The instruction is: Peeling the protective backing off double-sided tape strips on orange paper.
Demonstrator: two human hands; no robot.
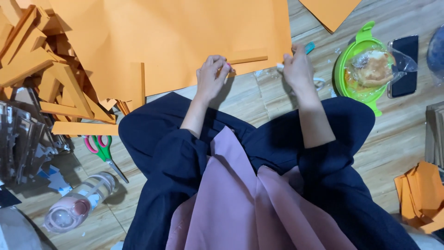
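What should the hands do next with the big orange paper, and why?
Probably press the strip flat. The left hand pinches the near edge of the big orange sheet, by a narrow orange strip; the right hand holds a teal-tipped tool at that same edge.

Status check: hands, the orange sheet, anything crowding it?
Left hand pinching orange sheet edge. Right hand at same edge, gripping a teal-handled tool. Orange offcuts piled left; green bowl close right.

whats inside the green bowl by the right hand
The green bowl holds a clear plastic bag with something orange-brown inside, apparently food. The bag covers the bowl's bottom, so anything beneath it is hidden.
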